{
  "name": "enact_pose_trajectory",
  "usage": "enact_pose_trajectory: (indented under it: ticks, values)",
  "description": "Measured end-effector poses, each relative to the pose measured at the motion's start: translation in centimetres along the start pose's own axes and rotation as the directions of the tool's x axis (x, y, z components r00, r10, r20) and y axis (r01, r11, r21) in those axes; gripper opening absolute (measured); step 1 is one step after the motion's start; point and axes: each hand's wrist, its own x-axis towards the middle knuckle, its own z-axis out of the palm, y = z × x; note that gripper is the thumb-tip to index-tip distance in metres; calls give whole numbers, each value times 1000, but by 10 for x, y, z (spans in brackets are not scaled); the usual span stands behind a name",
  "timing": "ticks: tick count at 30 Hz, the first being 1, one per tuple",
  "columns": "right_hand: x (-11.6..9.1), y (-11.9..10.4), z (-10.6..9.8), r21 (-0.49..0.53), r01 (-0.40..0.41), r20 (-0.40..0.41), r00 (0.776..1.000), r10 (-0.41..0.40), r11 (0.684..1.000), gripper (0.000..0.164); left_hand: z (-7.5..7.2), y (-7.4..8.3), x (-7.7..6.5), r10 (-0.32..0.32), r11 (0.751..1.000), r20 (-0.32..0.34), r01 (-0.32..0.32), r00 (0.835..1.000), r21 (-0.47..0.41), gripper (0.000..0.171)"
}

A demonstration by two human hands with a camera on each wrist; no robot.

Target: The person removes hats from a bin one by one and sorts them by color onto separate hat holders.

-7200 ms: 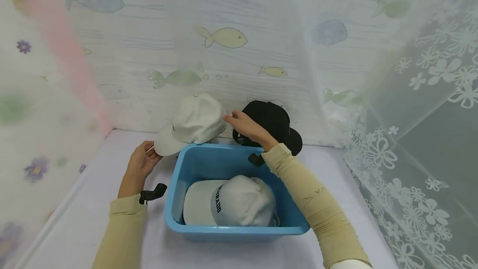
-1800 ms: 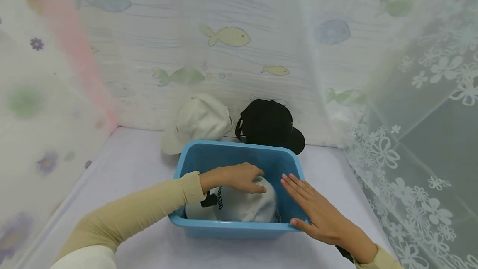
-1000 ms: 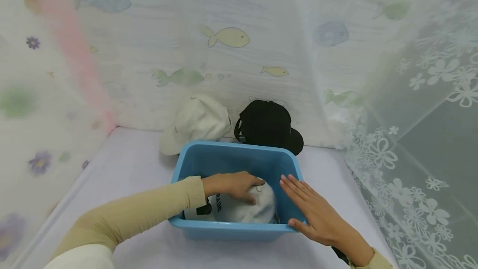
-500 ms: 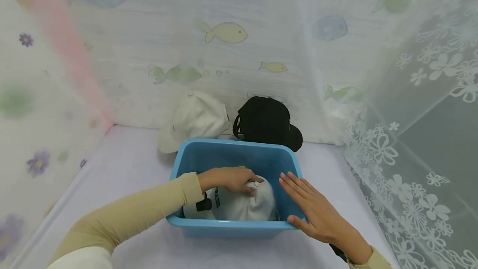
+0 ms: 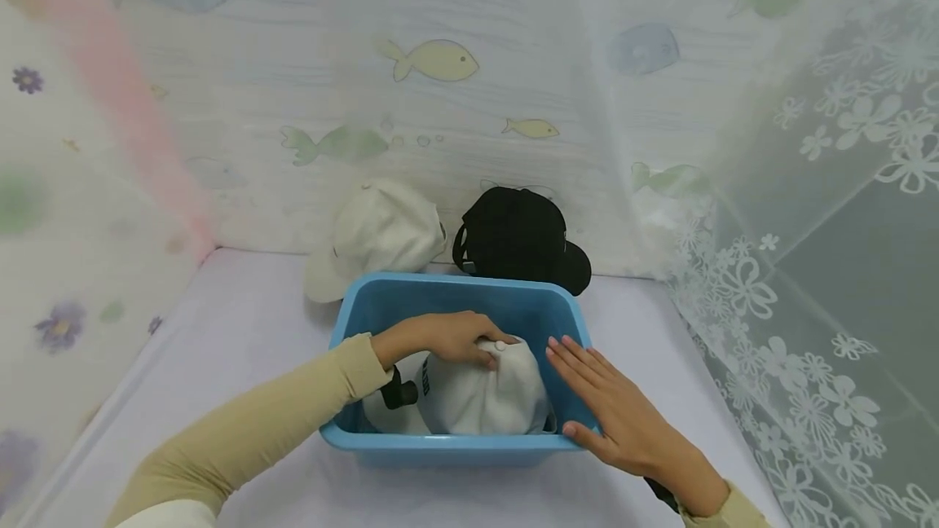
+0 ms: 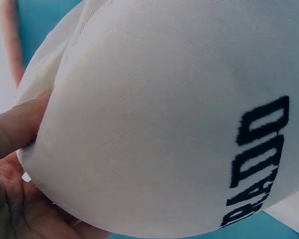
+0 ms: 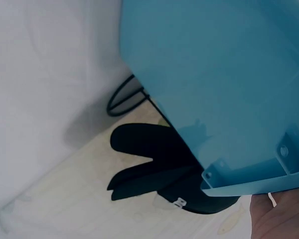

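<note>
While the white cap point(image 5: 521, 393) sits crown-up inside the blue bin point(image 5: 455, 442), its cloth could crumple or slip free, since the left hand point(image 5: 455, 338) pinches only soft crown between thumb and fingers; the brim point(image 5: 396, 420) might also snag the bin's wall. That brim points to the person's left, the long axis following the bin's length. The right hand point(image 5: 619, 414), fingers straight, gripping nothing, rests against the bin's right end
</note>
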Motion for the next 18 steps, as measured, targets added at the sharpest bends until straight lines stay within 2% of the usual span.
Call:
enact_pose_trajectory:
  ticks: [3,8,14,18]
  values:
    - [1,0,-1,3,-4,0,1000,4,1000,74,-5,1,-2,14,1000,-16,-14,1000,-8,50]
    - [2,1,-1,12,-13,-2,1000,13,1000,75,-11,1,-6,2,1000,-42,-3,999,-16,50]
    - [3,0,1,21,-24,-1,1000,24,999,79,-20,1,-11,62,998,-56,-63,997,-14,49]
    - [3,0,2,22,-20,-10,1000,20,1000,84,-25,1,-15,110,991,-79,-115,991,-67,45]
